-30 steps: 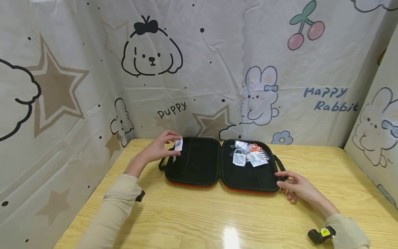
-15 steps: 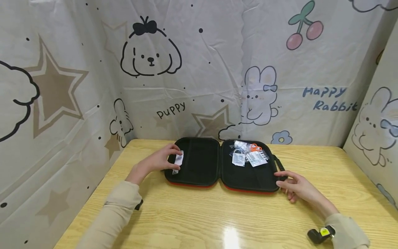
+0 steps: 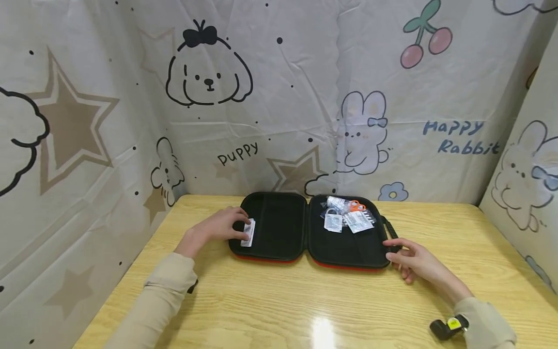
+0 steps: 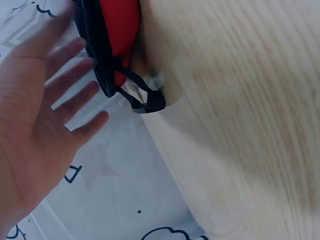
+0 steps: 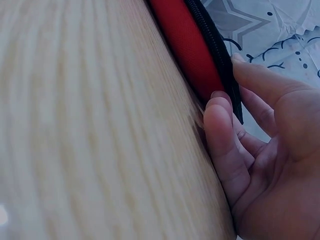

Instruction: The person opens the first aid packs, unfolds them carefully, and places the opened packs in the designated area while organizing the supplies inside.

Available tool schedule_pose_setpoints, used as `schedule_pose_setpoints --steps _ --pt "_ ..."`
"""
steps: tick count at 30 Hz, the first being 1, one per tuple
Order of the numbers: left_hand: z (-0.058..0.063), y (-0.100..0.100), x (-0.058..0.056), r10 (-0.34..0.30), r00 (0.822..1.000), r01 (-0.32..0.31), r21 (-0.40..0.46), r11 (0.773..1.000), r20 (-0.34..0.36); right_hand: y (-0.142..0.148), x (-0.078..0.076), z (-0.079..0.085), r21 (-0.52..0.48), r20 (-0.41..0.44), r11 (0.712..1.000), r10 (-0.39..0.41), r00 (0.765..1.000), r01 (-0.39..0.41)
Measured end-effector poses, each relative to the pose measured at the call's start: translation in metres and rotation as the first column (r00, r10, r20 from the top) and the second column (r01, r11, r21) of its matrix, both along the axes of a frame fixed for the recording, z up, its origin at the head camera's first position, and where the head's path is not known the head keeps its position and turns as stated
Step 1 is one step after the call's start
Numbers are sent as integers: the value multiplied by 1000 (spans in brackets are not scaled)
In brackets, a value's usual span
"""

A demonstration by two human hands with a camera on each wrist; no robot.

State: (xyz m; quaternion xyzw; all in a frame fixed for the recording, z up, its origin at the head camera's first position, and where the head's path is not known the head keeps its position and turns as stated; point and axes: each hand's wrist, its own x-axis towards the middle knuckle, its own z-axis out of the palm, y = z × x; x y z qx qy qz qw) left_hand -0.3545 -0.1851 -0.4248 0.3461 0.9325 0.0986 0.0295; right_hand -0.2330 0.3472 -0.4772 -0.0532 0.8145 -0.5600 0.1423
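A black-lined zip case [image 3: 283,225] with a red shell [image 5: 187,47] lies unfolded on the wooden table. Low over its left half, my left hand [image 3: 224,225] pinches a small white packet [image 3: 248,234] between thumb and fingers. In the left wrist view, the spread fingers of the left hand [image 4: 55,110] show beside the case's zipped edge, and the packet is hidden. My right hand [image 3: 416,259] holds the case's right edge near the black handle [image 3: 391,230]. Its curled fingers touch the red side in the right wrist view.
The right half of the case holds white sachets [image 3: 358,221], orange-handled scissors [image 3: 356,206] and clear-bagged items [image 3: 335,203] near its back. A printed cloth [image 3: 261,97] hangs behind the table [image 3: 261,300] and along both sides.
My left hand has moved down and slightly toward me, carrying the white packet from above the case's back left to low over its left side. The right hand has stayed at the case's edge.
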Motion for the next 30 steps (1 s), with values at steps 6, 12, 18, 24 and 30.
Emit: schedule_pose_setpoints --steps 6,12,18,24,30 --pt "-1 6 0 10 997 -22 -160 987 -71 0 1 1 17 -4 1000 -23 1000 23" --pt "-4 15 5 -2 996 -12 -157 988 -86 -3 0 1 24 21 999 -27 999 26" --pt "-11 29 6 -52 997 46 -98 994 -57 -4 1 1 26 29 999 -38 999 37" --pt "-11 29 4 -32 999 30 -78 996 -31 -5 0 3 29 25 998 -47 999 47" --pt "-9 26 2 12 1000 -11 -109 994 11 -3 1 3 44 9 997 -56 998 56"
